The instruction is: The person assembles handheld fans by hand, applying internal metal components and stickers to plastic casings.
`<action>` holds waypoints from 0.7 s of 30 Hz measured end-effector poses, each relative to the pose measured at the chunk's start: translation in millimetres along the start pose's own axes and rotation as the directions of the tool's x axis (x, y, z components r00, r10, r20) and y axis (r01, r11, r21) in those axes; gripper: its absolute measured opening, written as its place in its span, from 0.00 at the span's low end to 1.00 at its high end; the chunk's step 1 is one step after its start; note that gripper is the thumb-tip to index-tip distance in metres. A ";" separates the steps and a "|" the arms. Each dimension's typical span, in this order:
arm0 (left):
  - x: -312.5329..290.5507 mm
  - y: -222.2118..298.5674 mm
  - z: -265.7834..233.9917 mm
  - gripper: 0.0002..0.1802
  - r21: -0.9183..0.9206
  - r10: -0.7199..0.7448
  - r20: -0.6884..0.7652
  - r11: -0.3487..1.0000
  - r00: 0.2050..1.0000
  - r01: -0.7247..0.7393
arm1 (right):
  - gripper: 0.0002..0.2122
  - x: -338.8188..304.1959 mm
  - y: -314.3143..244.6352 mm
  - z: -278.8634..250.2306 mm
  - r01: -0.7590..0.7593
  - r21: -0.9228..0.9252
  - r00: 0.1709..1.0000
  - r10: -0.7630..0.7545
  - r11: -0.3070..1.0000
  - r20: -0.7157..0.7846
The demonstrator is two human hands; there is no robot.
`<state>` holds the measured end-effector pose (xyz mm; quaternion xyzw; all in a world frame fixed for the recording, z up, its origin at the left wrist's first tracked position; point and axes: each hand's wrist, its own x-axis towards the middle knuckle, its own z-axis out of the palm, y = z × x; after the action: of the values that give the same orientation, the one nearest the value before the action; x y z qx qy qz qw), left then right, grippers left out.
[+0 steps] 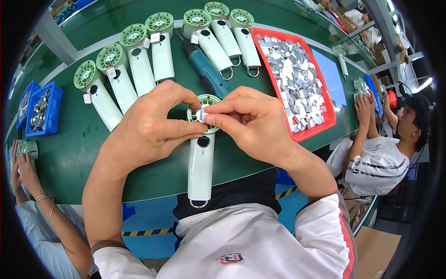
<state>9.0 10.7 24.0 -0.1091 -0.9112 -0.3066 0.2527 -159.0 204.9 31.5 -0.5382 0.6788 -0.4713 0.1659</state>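
Observation:
A pale green handheld fan lies in front of me, its round grille head away from me and its metal loop at the table's near edge. My left hand grips the fan's head from the left between thumb and fingers. Over the middle of the head, my right hand pinches a small white-and-silver piece between thumb and forefinger. The piece is partly covered by my fingertips, so I cannot tell whether it touches the fan.
Several similar fans lie in two groups across the green table. Between them rests a teal power screwdriver. A red tray of small silver pieces stands right, blue bins of metal parts left. Co-workers' hands are at both sides.

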 end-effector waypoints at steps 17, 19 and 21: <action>-1.1 -1.8 2.0 0.17 -0.012 0.018 -0.019 1.000 1.000 -0.018 | 0.07 -4.3 -7.1 13.1 -0.068 -0.011 0.991 0.067 0.998 -0.116; -1.3 -2.4 2.1 0.17 -0.021 0.015 -0.018 1.000 1.000 -0.015 | 0.07 -4.2 -6.9 13.1 -0.058 -0.008 0.992 0.056 0.998 -0.113; -1.1 -3.8 2.4 0.18 -0.054 0.015 -0.023 0.998 1.000 -0.016 | 0.08 -4.7 -5.8 14.9 -0.041 -0.032 0.992 0.037 0.999 -0.125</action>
<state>7.7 9.2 19.9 -0.1195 -0.8988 -0.3302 0.2623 -143.1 202.4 27.5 -0.4972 0.7062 -0.4887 0.1234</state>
